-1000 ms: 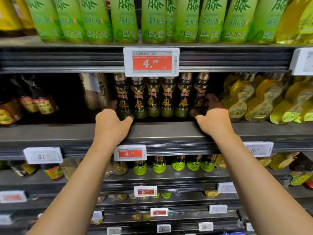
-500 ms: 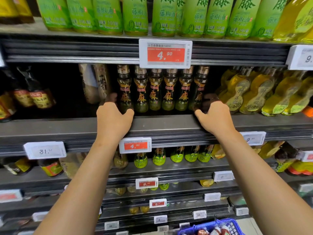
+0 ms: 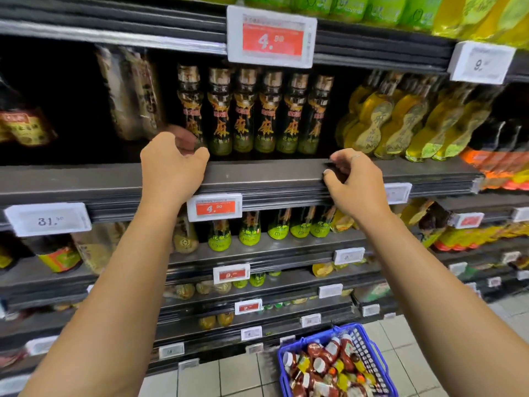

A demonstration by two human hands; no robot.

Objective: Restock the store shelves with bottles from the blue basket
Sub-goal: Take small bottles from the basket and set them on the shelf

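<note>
Lower right of frame: blue basket (image 3: 375,343) on the tiled floor (image 3: 229,379), packed w/ red-labelled bottles (image 3: 326,365) lying jumbled — it sits just in front of the bottom shelves.

Both forearms reach up from the bottom corners to mid-frame. Left hand (image 3: 171,164) rests over the front edge of the grey shelf (image 3: 266,176), thumb hooked on the edge, fingers curled in toward the base of the leftmost dark oil bottle (image 3: 190,110); can't tell if the fingers actually touch it. Right hand (image 3: 353,179) is at the shelf lip to the right of the row, fingers loosely curled, holding nothing, apart from the bottles.

Behind the hands: a row of six dark bottles w/ orange characters, upright, side by side. Right of them, yellow oil bottles (image 3: 400,124), leaning. A red 4.90 price tag (image 3: 272,37) hangs on the shelf above, a smaller one (image 3: 214,207) below the left hand, a white 31.50 tag (image 3: 48,219) at left.

Top right — green-labelled bottles (image 3: 386,7), cut off.
</note>
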